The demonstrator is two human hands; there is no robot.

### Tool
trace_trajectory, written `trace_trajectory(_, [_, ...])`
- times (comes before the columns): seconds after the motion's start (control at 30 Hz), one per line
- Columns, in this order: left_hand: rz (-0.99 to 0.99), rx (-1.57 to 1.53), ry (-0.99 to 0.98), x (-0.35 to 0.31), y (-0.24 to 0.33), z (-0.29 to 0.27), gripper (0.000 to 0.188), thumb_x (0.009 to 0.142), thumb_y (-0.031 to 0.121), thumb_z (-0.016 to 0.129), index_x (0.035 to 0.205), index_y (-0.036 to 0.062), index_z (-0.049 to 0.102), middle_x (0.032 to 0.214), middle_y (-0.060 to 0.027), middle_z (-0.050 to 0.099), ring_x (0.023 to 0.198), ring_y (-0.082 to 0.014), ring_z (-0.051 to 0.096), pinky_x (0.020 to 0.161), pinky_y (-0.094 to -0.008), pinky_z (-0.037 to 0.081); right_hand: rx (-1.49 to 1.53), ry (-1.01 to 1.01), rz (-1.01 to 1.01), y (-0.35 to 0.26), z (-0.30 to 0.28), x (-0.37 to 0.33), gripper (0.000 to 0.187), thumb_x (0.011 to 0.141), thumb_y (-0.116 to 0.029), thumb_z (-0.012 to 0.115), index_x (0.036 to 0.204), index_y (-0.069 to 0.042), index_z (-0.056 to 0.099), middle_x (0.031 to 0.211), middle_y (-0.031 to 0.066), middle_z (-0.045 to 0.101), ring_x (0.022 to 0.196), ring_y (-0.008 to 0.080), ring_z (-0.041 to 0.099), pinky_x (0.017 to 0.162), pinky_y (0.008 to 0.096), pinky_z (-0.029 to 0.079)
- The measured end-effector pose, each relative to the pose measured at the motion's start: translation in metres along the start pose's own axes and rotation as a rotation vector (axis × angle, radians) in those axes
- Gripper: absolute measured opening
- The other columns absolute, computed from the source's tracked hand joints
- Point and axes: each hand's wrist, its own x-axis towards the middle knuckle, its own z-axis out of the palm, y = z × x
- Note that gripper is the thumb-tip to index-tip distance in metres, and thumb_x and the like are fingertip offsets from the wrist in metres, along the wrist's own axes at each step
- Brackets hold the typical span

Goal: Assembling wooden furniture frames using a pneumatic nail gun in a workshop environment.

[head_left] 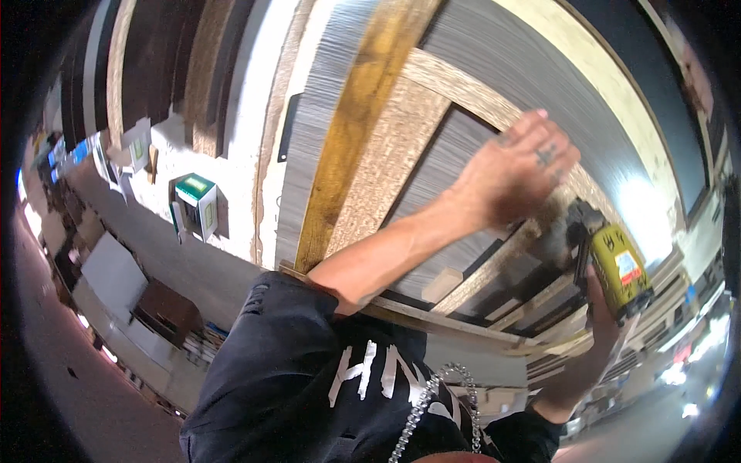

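Left hand (529,163): palm down, fingers loosely bent, across the long speckled particleboard strip (465,92) that runs along the far side of the work. Underside hidden, so cannot tell whether it grips the strip or just lies on it.

Right hand (599,307): wrapped round an olive-yellow and black handheld power tool (617,262) with a red-and-white label. Tool stands by the right end of the same strip, its dark nose turned toward it; contact with the wood cannot be made out.

Strip lies on a large grey wood-grain panel (502,38), set in from the panel's far edge. Toward the panel's left edge, a wide pale particleboard strip (392,147) beside a long yellow-brown wooden strip (351,131). Near edge: a small pale wooden block (442,285) just beside a narrow particleboard crosspiece (482,278).

Left of the panel, well apart from both hands: a small green-and-white box (202,202) on a white surface (239,154)
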Motion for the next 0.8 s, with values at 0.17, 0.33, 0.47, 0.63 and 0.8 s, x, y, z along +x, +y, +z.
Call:
trace_trajectory(0.17, [-0.023,0.031,0.118,-0.012,-0.008,-0.015,0.025,0.093,0.013,0.059,0.117,0.0061,0.063,0.109,-0.0120,0.068,0.108,-0.0234,0.063,0.112,-0.0432,0.038,0.235,0.003,0.115,-0.054,0.008,-0.006,0.042,0.080,-0.018,0.083,0.112,0.003,0.066,0.101,0.0101,0.070,0.092,0.0162,0.066,0.083,0.0301,0.053])
trace_trajectory(0.33, [0.033,-0.078,0.119,-0.007,-0.002,0.003,0.033,0.092,0.016,0.062,0.124,0.0051,0.060,0.113,-0.0117,0.066,0.106,-0.0248,0.064,0.111,-0.0443,0.039,0.179,0.061,0.200,-0.046,-0.005,-0.016,0.044,0.079,-0.019,0.084,0.113,0.003,0.067,0.102,0.0089,0.070,0.092,0.0153,0.066,0.085,0.0299,0.052])
trace_trajectory(0.47, [-0.151,-0.493,0.146,-0.023,-0.016,0.003,0.046,0.086,0.019,0.069,0.129,0.0092,0.055,0.114,-0.0104,0.060,0.107,-0.0265,0.059,0.109,-0.0495,0.038,-0.158,0.011,-0.198,-0.022,0.003,0.001,0.041,0.075,-0.023,0.085,0.107,-0.002,0.070,0.098,0.0117,0.073,0.084,0.0227,0.070,0.080,0.0321,0.054])
trace_trajectory(0.63, [0.019,-0.013,0.049,-0.008,-0.010,-0.008,0.044,0.084,0.010,0.063,0.127,0.0097,0.057,0.110,-0.0088,0.058,0.111,-0.0249,0.054,0.110,-0.0466,0.035,-0.080,-0.110,-0.587,-0.045,-0.001,0.011,0.038,0.079,-0.011,0.083,0.111,0.001,0.066,0.102,0.0119,0.072,0.093,0.0151,0.069,0.076,0.0275,0.056])
trace_trajectory(0.8, [-0.025,0.017,0.014,-0.008,-0.005,-0.008,0.051,0.085,0.015,0.068,0.134,0.0180,0.055,0.116,-0.0058,0.056,0.111,-0.0216,0.053,0.110,-0.0470,0.031,-0.022,-0.001,-0.805,-0.033,0.003,0.014,0.055,0.070,-0.014,0.090,0.111,0.000,0.056,0.098,0.0143,0.066,0.081,0.0211,0.068,0.070,0.0305,0.055])
